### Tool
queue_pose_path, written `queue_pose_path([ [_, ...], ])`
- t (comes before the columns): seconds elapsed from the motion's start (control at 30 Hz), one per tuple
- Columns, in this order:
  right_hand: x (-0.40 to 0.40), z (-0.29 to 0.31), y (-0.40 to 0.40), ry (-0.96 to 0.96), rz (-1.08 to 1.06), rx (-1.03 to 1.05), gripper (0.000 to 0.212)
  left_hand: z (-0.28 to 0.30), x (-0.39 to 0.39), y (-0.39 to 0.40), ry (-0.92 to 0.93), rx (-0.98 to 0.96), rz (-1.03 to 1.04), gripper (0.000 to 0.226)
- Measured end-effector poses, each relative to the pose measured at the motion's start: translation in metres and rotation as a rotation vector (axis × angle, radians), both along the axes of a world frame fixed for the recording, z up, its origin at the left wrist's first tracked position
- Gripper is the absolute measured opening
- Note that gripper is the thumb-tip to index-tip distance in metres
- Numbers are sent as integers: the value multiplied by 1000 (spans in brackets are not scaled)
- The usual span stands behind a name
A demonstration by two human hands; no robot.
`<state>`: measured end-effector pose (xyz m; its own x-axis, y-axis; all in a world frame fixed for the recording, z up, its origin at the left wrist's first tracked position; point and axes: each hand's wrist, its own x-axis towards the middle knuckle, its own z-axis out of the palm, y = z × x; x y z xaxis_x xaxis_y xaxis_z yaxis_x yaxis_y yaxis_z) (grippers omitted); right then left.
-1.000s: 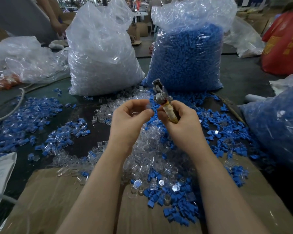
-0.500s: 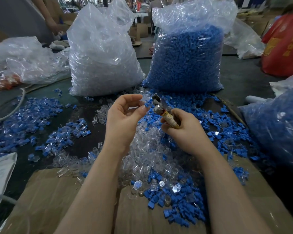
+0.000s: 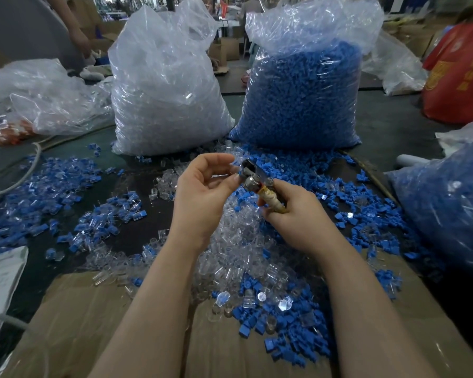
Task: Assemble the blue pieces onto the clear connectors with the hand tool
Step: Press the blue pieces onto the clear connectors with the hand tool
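While the right hand [image 3: 298, 211] grips the hand tool [image 3: 257, 181] by its handle, metal head angled up-left, the left hand [image 3: 202, 192] pinches a barely visible clear piece just beside that head, above the heap of clear connectors [image 3: 230, 252].

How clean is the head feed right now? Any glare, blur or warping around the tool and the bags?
Head view: glare streaks the clear bag and the blue bag; wide-angle warping bends the edges; the background is soft; the hand tool, gripped by the right hand, is fairly sharp, while what the left hand pinches at its tip is too small to tell.
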<state>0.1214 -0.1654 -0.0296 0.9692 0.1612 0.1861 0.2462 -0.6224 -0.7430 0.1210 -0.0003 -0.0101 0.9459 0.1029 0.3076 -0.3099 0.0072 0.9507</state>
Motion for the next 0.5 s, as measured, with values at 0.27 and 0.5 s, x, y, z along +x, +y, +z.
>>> queue_pose_path([
  [0.27,-2,0,-1,-9,-56,-59,18,-1,0,0,33,-6,-26,26],
  [0.5,-2,0,0,-21,-61,-107,17,-2,0,1,60,-12,-46,26],
])
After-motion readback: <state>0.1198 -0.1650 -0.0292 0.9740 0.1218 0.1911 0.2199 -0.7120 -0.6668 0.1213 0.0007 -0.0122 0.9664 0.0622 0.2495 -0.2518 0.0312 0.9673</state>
